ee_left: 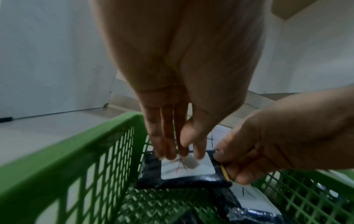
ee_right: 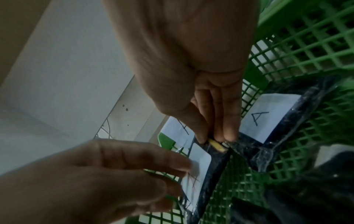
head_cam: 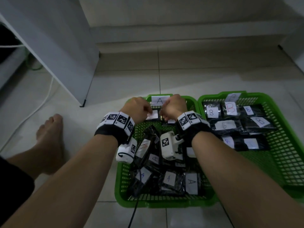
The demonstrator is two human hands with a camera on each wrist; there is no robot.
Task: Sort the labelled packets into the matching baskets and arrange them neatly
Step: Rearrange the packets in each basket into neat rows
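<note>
A black packet (head_cam: 153, 115) (ee_left: 187, 180) (ee_right: 214, 166) with a white label marked with a red A lies flat at the far end of the green basket labelled A (head_cam: 118, 183) (ee_left: 57, 151). My left hand (head_cam: 148, 111) (ee_left: 180, 151) (ee_right: 184, 168) touches the label's far edge with straight fingertips. My right hand (head_cam: 162, 116) (ee_left: 224, 165) (ee_right: 214, 138) pinches the packet's right edge; something yellow shows at its fingers. Several more A packets (head_cam: 191, 183) (ee_right: 268, 116) lie loosely nearer me, partly hidden by my wrists.
Basket B (head_cam: 278, 111) sits close on the right, holding several black B packets (head_cam: 230, 111) in rows. A bare foot (head_cam: 49, 140) and a white cable (head_cam: 41, 104) are on the tiled floor at left. A white cabinet (head_cam: 65, 55) stands at back left.
</note>
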